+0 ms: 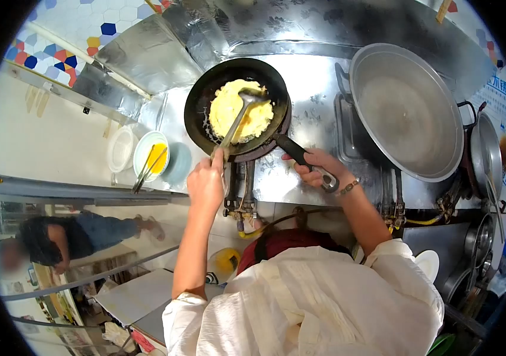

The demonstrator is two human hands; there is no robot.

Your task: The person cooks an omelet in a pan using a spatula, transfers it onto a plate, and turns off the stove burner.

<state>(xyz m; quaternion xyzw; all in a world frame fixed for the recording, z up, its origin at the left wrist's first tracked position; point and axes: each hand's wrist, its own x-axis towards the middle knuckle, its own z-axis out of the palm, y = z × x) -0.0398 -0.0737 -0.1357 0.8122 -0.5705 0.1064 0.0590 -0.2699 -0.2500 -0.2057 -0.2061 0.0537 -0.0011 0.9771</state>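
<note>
A dark frying pan (196,110) sits over a burner with a yellow egg mixture (227,110), partly set, spread across its base. My left hand (205,181) is closed round the handle of a long metal spatula (242,113). The spatula's head rests on the far side of the egg. On the right, my right hand (318,168) grips the pan's black handle (293,148). Left of the pan, a white bowl (140,155) holds beaten egg (157,157), with metal utensils (144,173) leaning in it.
A large metal pot (407,113) of cloudy liquid stands to the right. A whitish container (121,148) is beside the bowl. Gas pipes and valves (241,207) run below the counter edge. Another person (75,240) is beyond the glass at left.
</note>
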